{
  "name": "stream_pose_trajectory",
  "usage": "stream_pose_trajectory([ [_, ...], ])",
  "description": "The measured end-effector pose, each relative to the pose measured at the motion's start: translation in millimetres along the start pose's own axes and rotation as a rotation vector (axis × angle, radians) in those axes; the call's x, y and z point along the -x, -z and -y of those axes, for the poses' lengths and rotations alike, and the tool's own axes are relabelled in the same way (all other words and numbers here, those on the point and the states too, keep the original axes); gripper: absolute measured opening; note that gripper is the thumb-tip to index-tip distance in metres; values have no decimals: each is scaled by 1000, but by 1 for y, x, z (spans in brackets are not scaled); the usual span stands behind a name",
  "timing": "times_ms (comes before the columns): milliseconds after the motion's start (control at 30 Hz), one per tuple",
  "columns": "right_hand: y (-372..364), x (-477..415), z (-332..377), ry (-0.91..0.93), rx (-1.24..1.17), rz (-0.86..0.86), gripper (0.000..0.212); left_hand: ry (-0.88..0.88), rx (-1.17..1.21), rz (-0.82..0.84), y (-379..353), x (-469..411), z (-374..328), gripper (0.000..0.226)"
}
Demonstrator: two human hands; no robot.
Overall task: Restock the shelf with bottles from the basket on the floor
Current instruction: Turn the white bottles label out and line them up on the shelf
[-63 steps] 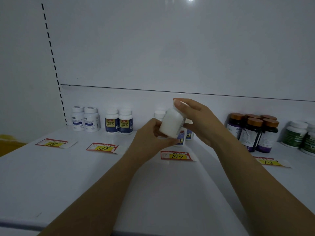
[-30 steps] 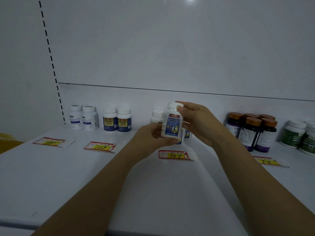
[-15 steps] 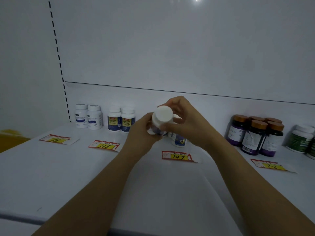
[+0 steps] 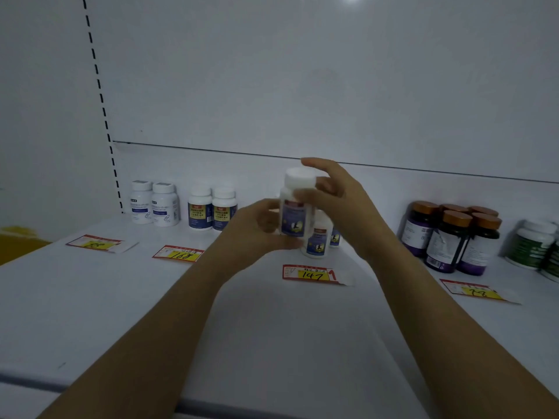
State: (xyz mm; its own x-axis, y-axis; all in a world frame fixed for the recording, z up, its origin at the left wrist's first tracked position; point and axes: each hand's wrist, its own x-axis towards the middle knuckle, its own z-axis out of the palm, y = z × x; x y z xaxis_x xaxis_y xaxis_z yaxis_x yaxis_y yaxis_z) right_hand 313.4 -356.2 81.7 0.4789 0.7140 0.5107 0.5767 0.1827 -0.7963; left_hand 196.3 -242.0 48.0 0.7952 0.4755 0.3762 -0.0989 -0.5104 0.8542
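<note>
A white bottle (image 4: 295, 207) with a white cap and a blue label stands upright in the air above the white shelf (image 4: 272, 328). My left hand (image 4: 257, 228) grips its lower body from the left. My right hand (image 4: 335, 198) touches it near the cap from the right, thumb on the shoulder, index finger raised above the cap. Right behind it, matching bottles (image 4: 317, 240) stand on the shelf above the price tag marked 147 (image 4: 310, 273). The basket is out of view.
Along the shelf's back stand two white bottles (image 4: 154, 204), two blue-labelled bottles (image 4: 211, 211), several dark bottles with brown caps (image 4: 453, 237) and green-labelled bottles (image 4: 535, 243). Price tags (image 4: 178, 254) lie in front of them. The shelf's front edge (image 4: 90, 385) runs below my forearms.
The bottle, tipped with its cap towards me half a second ago, is now upright with its label facing me. My right hand's fingers have loosened around the cap.
</note>
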Motion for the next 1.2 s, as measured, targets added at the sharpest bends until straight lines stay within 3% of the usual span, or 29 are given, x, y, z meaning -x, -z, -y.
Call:
stream_pose_trajectory([
  [67, 5, -3, -2, -145, -69, -26, 32, 100, 138, 113, 0, 3, -6, 39],
  [167, 2, -3, -8, -387, -174, -4, 48, 312, 394, 212, 2, 4, -9, 53],
  [233, -2, 0, -11, -483, -178, 26, 49, 419, 424, 257, 4, 6, -9, 58],
  [500, -3, 1, -13, -540, -184, 36, 51, 541, 509, 319, 9, 7, -11, 63],
  [767, -4, -1, -11, -496, -162, 21, 46, 511, 475, 340, 7, 7, -12, 56],
  [900, 1, -3, -7, -298, -157, 61, 18, 353, 286, 237, -2, 5, -9, 33],
  [1000, 9, 0, -1, -189, -70, 131, 28, 206, 55, 131, -6, 3, -5, 32],
  [1100, 12, 2, 4, -132, 108, 136, 33, 121, 20, 123, -9, 2, -3, 31],
  [1200, 19, 1, 8, -102, 119, 72, 33, 75, -19, 115, -11, 3, -1, 34],
])
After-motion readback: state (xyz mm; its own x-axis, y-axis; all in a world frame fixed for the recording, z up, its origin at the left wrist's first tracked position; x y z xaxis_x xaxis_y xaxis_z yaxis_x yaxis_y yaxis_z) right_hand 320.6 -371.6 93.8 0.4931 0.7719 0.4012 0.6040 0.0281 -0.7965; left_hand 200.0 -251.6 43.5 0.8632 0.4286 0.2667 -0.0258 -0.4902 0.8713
